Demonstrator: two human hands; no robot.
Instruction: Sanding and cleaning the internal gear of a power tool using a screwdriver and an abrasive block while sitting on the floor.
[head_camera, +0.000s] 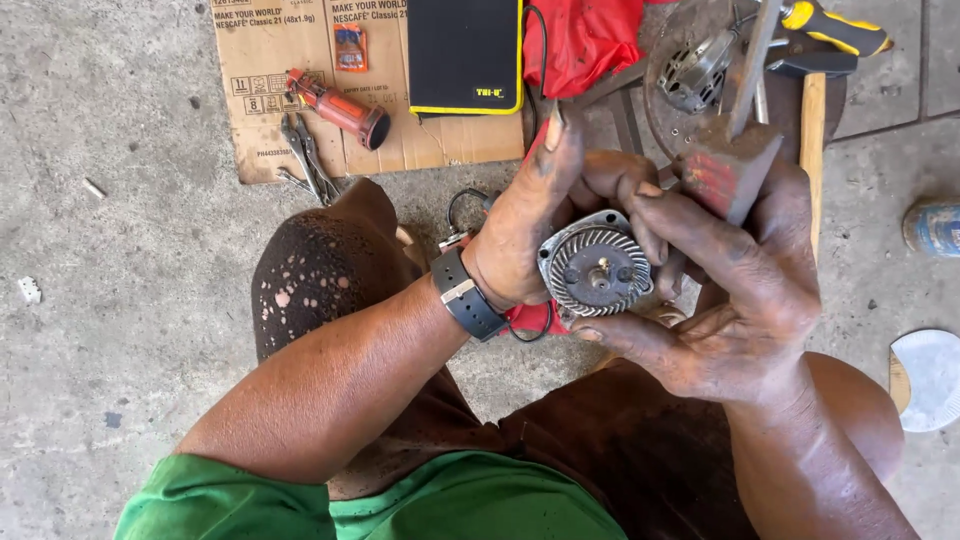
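A round metal gear housing (596, 264) with a toothed bevel gear and a short central shaft faces up at me, held above my knees. My left hand (530, 225), with a dark watch on the wrist, grips its left side with the thumb raised. My right hand (730, 285) wraps the right side and underside, fingers curled over the rim. Both hands are greasy. A red tool body (530, 318) with a black cable shows partly below the housing, mostly hidden by my left hand.
On flattened cardboard (270, 100) on the concrete floor lie an orange tool part (340, 108), pliers (308, 155) and a black case with yellow trim (465, 50). A round metal stand (700, 70) carries a motor part, a red block (725, 170) and a yellow-handled tool (835, 30). A white disc (930, 378) lies right.
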